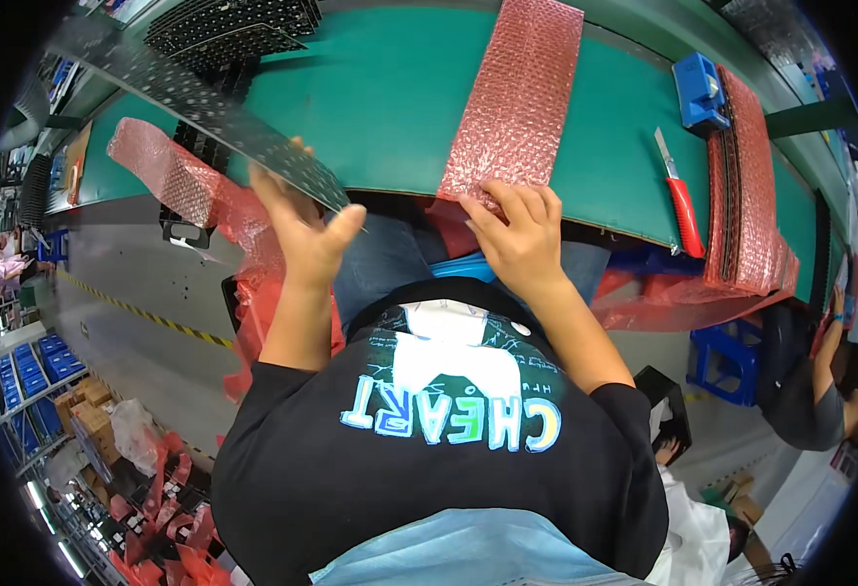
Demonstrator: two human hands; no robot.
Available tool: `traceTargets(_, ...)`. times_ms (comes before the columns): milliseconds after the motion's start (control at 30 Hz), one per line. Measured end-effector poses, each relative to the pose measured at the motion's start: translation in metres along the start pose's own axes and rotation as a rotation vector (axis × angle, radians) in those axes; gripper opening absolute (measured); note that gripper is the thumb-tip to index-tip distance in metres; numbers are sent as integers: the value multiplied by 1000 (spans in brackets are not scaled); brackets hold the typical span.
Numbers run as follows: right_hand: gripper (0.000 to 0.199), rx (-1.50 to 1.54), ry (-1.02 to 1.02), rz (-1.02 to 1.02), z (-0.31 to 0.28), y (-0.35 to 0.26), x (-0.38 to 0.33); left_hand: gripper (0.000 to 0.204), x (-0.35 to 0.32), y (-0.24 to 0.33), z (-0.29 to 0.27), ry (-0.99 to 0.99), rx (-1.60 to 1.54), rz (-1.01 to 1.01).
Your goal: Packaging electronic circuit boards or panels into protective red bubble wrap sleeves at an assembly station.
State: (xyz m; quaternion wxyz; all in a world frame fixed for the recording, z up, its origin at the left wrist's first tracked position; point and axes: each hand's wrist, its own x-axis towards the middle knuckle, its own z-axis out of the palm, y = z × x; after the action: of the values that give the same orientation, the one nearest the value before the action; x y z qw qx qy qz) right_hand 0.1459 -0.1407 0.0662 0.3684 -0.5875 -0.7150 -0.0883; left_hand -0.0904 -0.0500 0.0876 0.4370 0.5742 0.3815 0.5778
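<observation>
My left hand point(302, 230) grips one end of a long, thin black board point(204, 112) covered in small pale dots, its thumb against the near edge. The board is held up at a slant over the left of the table, its far end smeared by motion. On the table's middle lies a long strip of pink bubble wrap point(522, 83), running away from me. My right hand point(522, 239) is closed on the strip's near end at the table edge, fingertips on top.
Dark dotted boards point(224, 34) are piled far left on the green table point(380, 88). Loose bubble wrap point(170, 176) hangs off the left edge. Rightward lie a red-handled knife point(683, 210), a blue tape dispenser point(699, 93) and a wrapped stack point(751, 186). Another person point(810, 381) works far right.
</observation>
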Motion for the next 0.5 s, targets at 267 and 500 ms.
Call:
traceTargets(267,19,111,23,36,3,4,-8,116,-29,-11,4,-247,-4,34)
traceTargets(500,30,710,93,376,-36,3,16,123,-31,9,52,-657,-153,63)
